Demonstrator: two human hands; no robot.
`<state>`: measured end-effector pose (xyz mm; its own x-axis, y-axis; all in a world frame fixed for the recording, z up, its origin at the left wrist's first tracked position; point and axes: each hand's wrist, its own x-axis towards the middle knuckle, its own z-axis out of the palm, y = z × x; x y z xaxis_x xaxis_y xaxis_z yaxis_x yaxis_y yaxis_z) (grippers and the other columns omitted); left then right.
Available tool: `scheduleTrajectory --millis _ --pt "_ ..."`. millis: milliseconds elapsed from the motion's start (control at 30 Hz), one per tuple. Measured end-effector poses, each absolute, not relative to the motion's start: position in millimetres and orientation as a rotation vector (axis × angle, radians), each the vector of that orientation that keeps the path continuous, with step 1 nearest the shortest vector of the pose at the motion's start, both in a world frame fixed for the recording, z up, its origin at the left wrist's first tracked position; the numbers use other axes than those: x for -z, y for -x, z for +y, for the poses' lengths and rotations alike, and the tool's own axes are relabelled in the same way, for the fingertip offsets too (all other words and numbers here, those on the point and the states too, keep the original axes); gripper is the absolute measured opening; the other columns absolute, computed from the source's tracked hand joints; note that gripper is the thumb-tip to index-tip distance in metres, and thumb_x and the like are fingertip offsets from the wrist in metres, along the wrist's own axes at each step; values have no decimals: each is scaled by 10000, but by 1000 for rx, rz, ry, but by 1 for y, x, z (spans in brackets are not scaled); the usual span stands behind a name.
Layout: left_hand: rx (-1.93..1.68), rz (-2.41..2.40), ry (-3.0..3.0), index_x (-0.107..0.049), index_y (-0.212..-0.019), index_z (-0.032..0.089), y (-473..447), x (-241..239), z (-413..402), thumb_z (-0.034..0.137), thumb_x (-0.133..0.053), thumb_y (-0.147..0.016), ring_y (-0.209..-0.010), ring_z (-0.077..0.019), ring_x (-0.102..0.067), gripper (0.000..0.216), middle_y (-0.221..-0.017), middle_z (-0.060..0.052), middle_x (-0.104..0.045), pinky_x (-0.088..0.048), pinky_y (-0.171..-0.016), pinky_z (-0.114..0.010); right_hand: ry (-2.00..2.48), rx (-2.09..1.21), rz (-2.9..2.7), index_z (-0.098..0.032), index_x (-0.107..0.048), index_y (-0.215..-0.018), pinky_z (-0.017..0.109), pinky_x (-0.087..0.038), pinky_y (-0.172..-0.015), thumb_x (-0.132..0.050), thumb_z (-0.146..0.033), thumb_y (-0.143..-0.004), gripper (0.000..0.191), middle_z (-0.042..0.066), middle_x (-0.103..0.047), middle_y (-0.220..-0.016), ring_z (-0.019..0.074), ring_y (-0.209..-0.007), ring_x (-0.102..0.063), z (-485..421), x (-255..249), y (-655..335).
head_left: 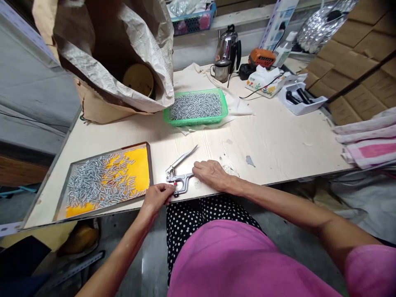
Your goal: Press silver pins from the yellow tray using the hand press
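Observation:
A small metal hand press [178, 175] with two long handles lies at the front edge of the pale table [272, 140]. My right hand [211, 174] rests over its lower handle, fingers curled on it. My left hand [158, 196] is pinched at the jaw of the press, holding something too small to make out. Just left of that hand sits a flat tray [140, 165] with a yellow base, strewn with several small silvery metal parts. A green basket [223, 110] full of the same parts stands further back in the middle.
A large open paper sack [123, 53] stands at the back left. Behind the basket are a metal kettle [228, 47], a steel mug [221, 71], a tissue box [266, 84] and a white tray of tools [301, 101]. Folded towels [369, 142] lie at the right; cardboard boxes [349, 53] behind.

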<state>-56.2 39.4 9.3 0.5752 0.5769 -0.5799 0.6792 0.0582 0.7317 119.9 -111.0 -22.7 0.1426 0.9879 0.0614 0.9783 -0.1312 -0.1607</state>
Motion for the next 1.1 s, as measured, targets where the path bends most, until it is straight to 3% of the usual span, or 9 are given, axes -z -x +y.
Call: scheduleTrajectory --millis 167,467,800,1100 --pt "228 1058 -1564 -586 -580 170 53 -10 48 561 -784 -544 -358 -48 -345 439 -459 65 -492 -198 -380 -210 2257 -143 -1936 -163 -623 -968 337 -173 -575 -414 -162 -1023 216 61 -645 -958 141 -721 -455 -109 21 -122" --pt "220 1086 -1520 -578 -645 164 54 -6 42 545 -792 -559 -330 -39 -378 446 -493 61 -540 -212 -350 -191 2275 -272 -1920 -169 -612 -1010 343 -137 -559 -435 -205 -1016 180 70 -625 -988 137 -694 -410 -107 14 -123" --pt "449 1026 -1498 -597 -644 162 51 -6 57 462 -795 -650 -348 -61 -471 359 -492 41 -580 -343 -359 -181 2270 -238 -1977 -162 -594 -991 341 -160 -566 -398 -119 -1012 202 64 -621 -974 141 -694 -402 -109 12 -121" --pt "510 1014 -1527 -593 -630 170 50 -14 56 494 -809 -670 -376 -80 -515 391 -442 32 -571 -386 -394 -179 2171 47 -1968 -162 -584 -927 329 -219 -592 -383 -110 -1029 232 40 -590 -873 145 -699 -407 -118 30 -117"
